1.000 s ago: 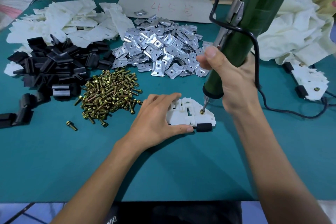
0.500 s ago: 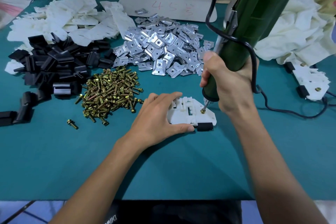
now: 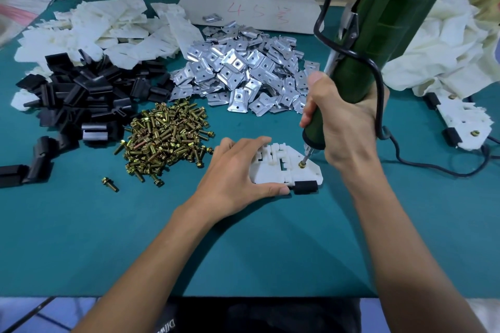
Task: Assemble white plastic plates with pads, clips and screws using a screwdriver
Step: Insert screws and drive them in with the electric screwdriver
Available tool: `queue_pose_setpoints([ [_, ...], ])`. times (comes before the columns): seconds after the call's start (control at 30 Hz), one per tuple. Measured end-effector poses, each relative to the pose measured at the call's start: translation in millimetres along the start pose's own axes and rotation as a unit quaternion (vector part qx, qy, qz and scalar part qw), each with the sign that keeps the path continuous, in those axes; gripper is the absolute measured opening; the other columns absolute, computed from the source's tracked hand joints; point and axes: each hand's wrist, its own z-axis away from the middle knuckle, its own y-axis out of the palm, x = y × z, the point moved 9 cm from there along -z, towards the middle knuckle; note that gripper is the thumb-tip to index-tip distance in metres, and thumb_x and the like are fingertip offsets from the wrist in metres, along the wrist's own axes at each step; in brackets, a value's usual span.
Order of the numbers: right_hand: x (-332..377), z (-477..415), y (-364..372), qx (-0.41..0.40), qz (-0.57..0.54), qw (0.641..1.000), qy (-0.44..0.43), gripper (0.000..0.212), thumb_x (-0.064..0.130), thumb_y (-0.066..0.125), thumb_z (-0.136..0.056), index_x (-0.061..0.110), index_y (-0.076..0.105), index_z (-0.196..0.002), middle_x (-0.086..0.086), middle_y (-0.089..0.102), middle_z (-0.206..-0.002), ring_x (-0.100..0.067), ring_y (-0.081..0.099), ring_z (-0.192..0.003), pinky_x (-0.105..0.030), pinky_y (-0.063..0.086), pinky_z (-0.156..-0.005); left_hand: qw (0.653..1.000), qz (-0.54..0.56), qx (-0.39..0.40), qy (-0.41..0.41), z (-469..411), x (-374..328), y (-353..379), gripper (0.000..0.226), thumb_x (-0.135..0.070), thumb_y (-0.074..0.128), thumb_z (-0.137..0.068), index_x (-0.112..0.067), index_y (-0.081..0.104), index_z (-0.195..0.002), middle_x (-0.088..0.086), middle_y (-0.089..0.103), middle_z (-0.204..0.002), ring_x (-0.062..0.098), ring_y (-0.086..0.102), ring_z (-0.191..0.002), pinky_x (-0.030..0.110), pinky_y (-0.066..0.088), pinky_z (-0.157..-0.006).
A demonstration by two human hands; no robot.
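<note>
While screwdriver (image 3: 378, 43) meets its screw (image 3: 301, 165), plate (image 3: 273, 173) lies in left grip (image 3: 238, 170).

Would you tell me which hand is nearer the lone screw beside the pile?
Left. The left hand holds the white plate right of the lone screw; the right hand grips the screwdriver farther right.

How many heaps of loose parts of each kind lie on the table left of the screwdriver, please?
White plates: 1 heap
Black pads: 1 heap
Metal clips: 1 heap
Brass screws: 1 heap
Total: 4 heaps
</note>
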Motion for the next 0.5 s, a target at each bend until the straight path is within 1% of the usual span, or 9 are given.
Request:
queue_pose_setpoints([
  [0.1, 0.7, 0.3, 1.5, 0.001, -0.004, 1.0, -0.001, 0.041, 0.041, 0.077, -0.077, 0.005, 0.057, -0.076, -0.007, 0.054, -0.055, -0.023, 0.048, -0.042, -0.029, 0.046, -0.047, 1.0, 0.004, -0.005, -0.001, 1.1, -0.3, -1.4, 0.102, -0.09, 0.058, -0.057, -0.037, 0.043, -0.144, -0.027, 0.043, -0.107, 0.008, 0.027, -0.092, 0.025, 0.032, -0.085],
  [0.17, 0.1, 1.4, 3.6, 0.005, -0.006, 1.0, 0.0, 0.049, 0.043, 0.078, -0.077, -0.001, 0.056, -0.077, -0.009, 0.054, -0.055, -0.023, 0.049, -0.042, -0.03, 0.046, -0.047, 1.0, 0.007, -0.007, -0.002, 1.3, -0.2, -2.3, 0.102, -0.089, 0.058, -0.057, -0.036, 0.044, -0.144, -0.026, 0.044, -0.107, 0.009, 0.026, -0.091, 0.025, 0.032, -0.085],
  [0.23, 0.8, 1.6, 5.4, 0.01, -0.003, 1.0, 0.0, 0.051, 0.043, 0.078, -0.077, -0.004, 0.056, -0.078, -0.009, 0.054, -0.055, -0.024, 0.049, -0.042, -0.029, 0.047, -0.047, 1.0, 0.009, -0.007, -0.003, 1.3, 0.1, -3.2, 0.103, -0.088, 0.059, -0.057, -0.036, 0.044, -0.145, -0.025, 0.045, -0.107, 0.01, 0.026, -0.092, 0.025, 0.032, -0.086],
  [0.27, 1.5, 1.1, 5.5, 0.01, -0.003, 1.0, 0.0, 0.048, 0.042, 0.078, -0.077, -0.001, 0.057, -0.078, -0.009, 0.054, -0.055, -0.024, 0.049, -0.042, -0.029, 0.047, -0.047, 1.0, 0.01, -0.005, -0.003, 1.0, 0.4, -3.7, 0.103, -0.087, 0.059, -0.057, -0.036, 0.044, -0.145, -0.024, 0.045, -0.107, 0.01, 0.026, -0.092, 0.025, 0.032, -0.086],
  [0.37, 5.4, 1.1, 3.8, 0.009, -0.008, 1.0, -0.006, 0.029, 0.04, 0.079, -0.078, 0.018, 0.061, -0.073, -0.006, 0.055, -0.053, -0.024, 0.049, -0.04, -0.03, 0.046, -0.047, 1.0, 0.018, 0.011, -0.001, 0.2, 0.1, -3.3, 0.102, -0.084, 0.063, -0.057, -0.037, 0.043, -0.145, -0.022, 0.048, -0.109, 0.01, 0.027, -0.093, 0.025, 0.032, -0.086],
  [0.5, 9.6, 3.4, 4.4, 0.01, -0.009, 1.0, -0.011, 0.03, 0.042, 0.082, -0.078, 0.025, 0.058, -0.071, -0.007, 0.055, -0.054, -0.024, 0.049, -0.039, -0.029, 0.045, -0.046, 1.0, 0.02, 0.023, 0.0, 0.0, -1.1, -1.8, 0.098, -0.082, 0.067, -0.059, -0.036, 0.044, -0.142, -0.019, 0.051, -0.113, 0.011, 0.029, -0.094, 0.026, 0.036, -0.089],
])
